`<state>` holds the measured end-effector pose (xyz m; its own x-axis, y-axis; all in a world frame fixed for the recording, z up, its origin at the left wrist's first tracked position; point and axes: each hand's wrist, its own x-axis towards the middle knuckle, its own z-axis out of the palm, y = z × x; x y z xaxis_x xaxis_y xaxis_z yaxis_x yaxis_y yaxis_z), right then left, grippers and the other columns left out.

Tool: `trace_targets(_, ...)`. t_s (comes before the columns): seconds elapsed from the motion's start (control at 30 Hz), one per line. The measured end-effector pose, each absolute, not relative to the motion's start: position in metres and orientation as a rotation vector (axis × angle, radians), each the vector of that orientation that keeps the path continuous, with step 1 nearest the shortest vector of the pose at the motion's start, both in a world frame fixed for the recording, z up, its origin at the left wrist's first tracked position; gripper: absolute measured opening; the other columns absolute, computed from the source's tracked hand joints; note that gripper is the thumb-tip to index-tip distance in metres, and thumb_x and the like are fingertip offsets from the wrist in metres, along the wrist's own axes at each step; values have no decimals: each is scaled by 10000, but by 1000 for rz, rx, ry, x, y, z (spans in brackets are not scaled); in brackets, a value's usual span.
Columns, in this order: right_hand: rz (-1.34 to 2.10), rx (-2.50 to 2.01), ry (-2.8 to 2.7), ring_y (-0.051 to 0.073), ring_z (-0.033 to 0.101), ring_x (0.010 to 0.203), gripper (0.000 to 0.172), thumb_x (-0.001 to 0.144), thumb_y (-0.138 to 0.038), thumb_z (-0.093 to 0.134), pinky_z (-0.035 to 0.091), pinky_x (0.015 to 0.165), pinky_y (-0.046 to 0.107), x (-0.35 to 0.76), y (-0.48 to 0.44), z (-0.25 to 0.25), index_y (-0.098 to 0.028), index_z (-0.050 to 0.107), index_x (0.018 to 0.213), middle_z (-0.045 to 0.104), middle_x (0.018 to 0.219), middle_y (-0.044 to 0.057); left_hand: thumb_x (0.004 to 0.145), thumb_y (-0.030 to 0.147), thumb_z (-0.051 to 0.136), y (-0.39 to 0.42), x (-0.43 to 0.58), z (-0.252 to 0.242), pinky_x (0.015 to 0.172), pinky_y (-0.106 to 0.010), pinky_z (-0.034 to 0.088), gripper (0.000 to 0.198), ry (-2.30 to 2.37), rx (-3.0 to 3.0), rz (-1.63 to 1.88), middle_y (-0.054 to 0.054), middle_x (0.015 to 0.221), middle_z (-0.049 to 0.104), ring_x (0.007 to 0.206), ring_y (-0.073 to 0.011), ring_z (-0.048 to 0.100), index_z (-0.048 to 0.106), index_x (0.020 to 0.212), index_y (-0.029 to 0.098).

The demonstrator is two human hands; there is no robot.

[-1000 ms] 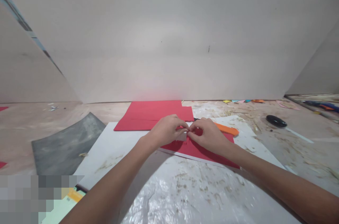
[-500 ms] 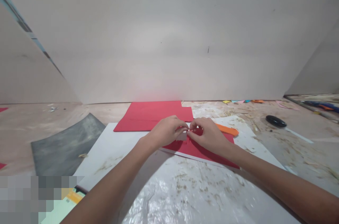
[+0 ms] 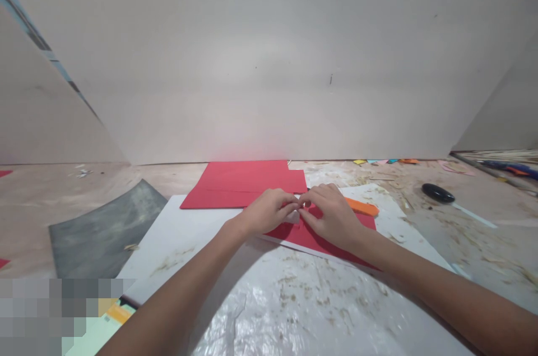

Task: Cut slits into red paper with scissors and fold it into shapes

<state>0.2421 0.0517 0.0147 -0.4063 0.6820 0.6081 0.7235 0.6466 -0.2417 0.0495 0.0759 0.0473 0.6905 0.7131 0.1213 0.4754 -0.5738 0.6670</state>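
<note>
Lower centre: left hand (image 3: 269, 214) pinches white piece (image 3: 292, 217) over red sheet (image 3: 328, 243); right hand (image 3: 332, 216) adjoining, grip unclear; work looks unfinished.

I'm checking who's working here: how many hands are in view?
2: the left hand and the right hand, close together over the lower red sheet. No other hand shows.

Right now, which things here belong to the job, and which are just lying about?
Seemingly in the job:
left hand and right hand, close together
small white piece by their fingertips
front red sheet beneath

Apparently lying about:
orange object
rear red sheets
grey sheet
black oval object
coloured scraps
</note>
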Motion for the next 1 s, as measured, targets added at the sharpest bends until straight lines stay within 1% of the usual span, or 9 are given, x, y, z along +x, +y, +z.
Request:
trace_targets(0.13, -126, -1090, -2171, 199, 531, 741, 87, 854, -147, 593, 349, 751, 334, 243, 53, 14, -213, 646, 833, 654, 746, 23, 962, 345, 416, 76, 48, 45, 743, -272, 475, 327, 899, 2131, 491, -29, 863, 750, 813, -181, 657, 690, 868, 194)
trace_targets(0.33, -86, -1085, -2164, 196, 539, 740, 111, 864, -185, 624, 351, 747, 339, 243, 54, 11, -212, 663, 763, 669, 738, 23, 902, 349, 510, 80, 45, 41, 752, -275, 491, 235, 867, 2040, 418, -31, 898, 733, 852, -186, 673, 687, 928, 196)
trace_targets(0.43, 13, -1147, -2154, 191, 547, 744, 109, 875, -199, 612, 362, 769, 353, 242, 55, 12, -219, 666, 782, 675, 742, 14, 864, 332, 541, 79, 44, 40, 696, -272, 482, 195, 920, 2101, 362, -29, 901, 724, 831, -192, 664, 678, 920, 205)
trace_targets(0.57, 137, -1238, -2147, 200, 564, 759, 132, 883, -241, 589, 385, 786, 377, 241, 54, 18, -230, 661, 772, 684, 757, 13, 815, 366, 575, 76, 42, 39, 548, -262, 426, 178, 1042, 2168, 209, -23, 787, 686, 669, -182, 618, 654, 815, 207)
trace_targets(0.63, 198, -1253, -2132, 195, 575, 749, 143, 884, -242, 582, 403, 788, 379, 240, 51, 21, -236, 656, 762, 693, 770, 6, 793, 383, 600, 74, 41, 39, 509, -256, 394, 181, 1074, 2185, 167, -13, 729, 660, 614, -169, 586, 625, 747, 209)
trace_targets(0.73, 291, -1265, -2097, 189, 602, 746, 126, 868, -218, 598, 431, 761, 360, 238, 45, 23, -244, 656, 759, 705, 785, -5, 757, 421, 651, 72, 41, 40, 484, -254, 364, 211, 1098, 2213, 144, 1, 703, 646, 591, -164, 566, 605, 715, 219)
trace_targets(0.9, 381, -1259, -2068, 198, 627, 782, 96, 858, -217, 621, 456, 738, 349, 237, 43, 21, -245, 673, 783, 715, 809, 8, 736, 491, 681, 72, 44, 43, 494, -253, 359, 279, 1112, 2219, 254, -8, 760, 661, 650, -177, 596, 645, 786, 219)
trace_targets(1.0, 403, -1266, -2057, 205, 630, 798, 112, 865, -231, 613, 459, 746, 355, 238, 44, 20, -248, 680, 777, 717, 818, 10, 736, 454, 692, 73, 45, 41, 507, -250, 364, 248, 1125, 2223, 269, -10, 767, 675, 659, -176, 602, 641, 750, 212)
